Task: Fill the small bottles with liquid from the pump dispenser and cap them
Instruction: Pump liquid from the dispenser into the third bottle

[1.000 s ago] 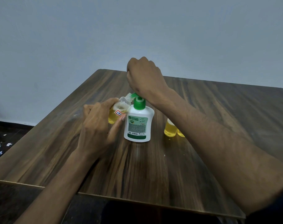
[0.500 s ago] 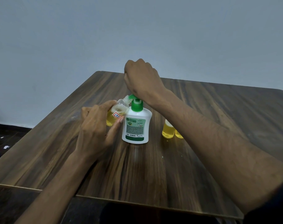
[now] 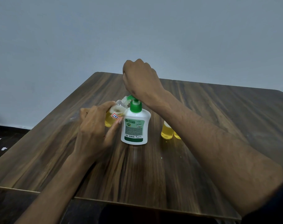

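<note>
Dispenser: white pump dispenser (image 3: 134,125) with green pump head and green label reading "ORIGINAL", upright near the middle of the wooden table (image 3: 153,175).
Right hand (image 3: 141,80): fist-like, knuckles up, resting on top of the pump head; heel of the hand over the green spout. Fingers curled together; whether they wrap anything is hidden from this angle, cannot tell.
Left hand (image 3: 95,131): thumb and fingers clamped round a small clear bottle (image 3: 115,114), held tilted, its open threaded neck touching the spout tip.
Held bottle: yellow liquid up past the label, foam on top; red-bordered white sticker with handwritten digits, possibly "170".
Other bottles: two small bottles of yellow liquid (image 3: 167,131) standing just right of the dispenser, partly behind the right forearm; tops hidden.
Surroundings: plain grey wall (image 3: 137,29); dark floor with white scraps (image 3: 0,149) at left.
</note>
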Demonstrator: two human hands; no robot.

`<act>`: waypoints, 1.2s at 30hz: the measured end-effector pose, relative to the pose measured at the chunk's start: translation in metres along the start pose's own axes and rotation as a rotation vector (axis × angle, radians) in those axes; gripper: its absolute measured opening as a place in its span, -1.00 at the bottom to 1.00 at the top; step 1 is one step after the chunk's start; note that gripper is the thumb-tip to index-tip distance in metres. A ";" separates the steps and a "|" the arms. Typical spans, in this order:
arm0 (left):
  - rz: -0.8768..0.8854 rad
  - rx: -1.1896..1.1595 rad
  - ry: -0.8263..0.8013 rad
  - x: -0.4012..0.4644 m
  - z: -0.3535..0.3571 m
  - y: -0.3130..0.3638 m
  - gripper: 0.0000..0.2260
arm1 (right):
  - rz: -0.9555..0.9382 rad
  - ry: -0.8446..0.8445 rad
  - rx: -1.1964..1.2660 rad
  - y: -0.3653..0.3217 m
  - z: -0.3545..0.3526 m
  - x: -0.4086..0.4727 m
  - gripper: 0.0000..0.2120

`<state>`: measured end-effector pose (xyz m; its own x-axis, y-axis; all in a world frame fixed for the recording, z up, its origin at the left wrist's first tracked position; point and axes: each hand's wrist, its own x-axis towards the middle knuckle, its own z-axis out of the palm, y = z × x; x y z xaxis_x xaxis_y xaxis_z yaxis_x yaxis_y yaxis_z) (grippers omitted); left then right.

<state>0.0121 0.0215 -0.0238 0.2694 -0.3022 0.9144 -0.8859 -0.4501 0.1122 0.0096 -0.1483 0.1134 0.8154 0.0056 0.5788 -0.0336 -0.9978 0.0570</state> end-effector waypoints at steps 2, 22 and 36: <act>-0.002 -0.003 -0.001 0.000 0.000 0.000 -0.66 | 0.003 -0.009 0.001 0.000 0.000 0.000 -0.90; -0.001 -0.006 -0.010 0.000 0.000 0.000 -0.66 | 0.002 0.005 0.010 0.001 0.002 0.001 -0.91; 0.003 -0.007 -0.002 0.001 0.000 0.001 -0.67 | 0.003 -0.005 0.032 0.001 0.001 0.000 -0.92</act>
<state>0.0111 0.0206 -0.0226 0.2673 -0.3053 0.9140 -0.8894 -0.4431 0.1121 0.0102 -0.1497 0.1130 0.8182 0.0027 0.5749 -0.0175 -0.9994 0.0295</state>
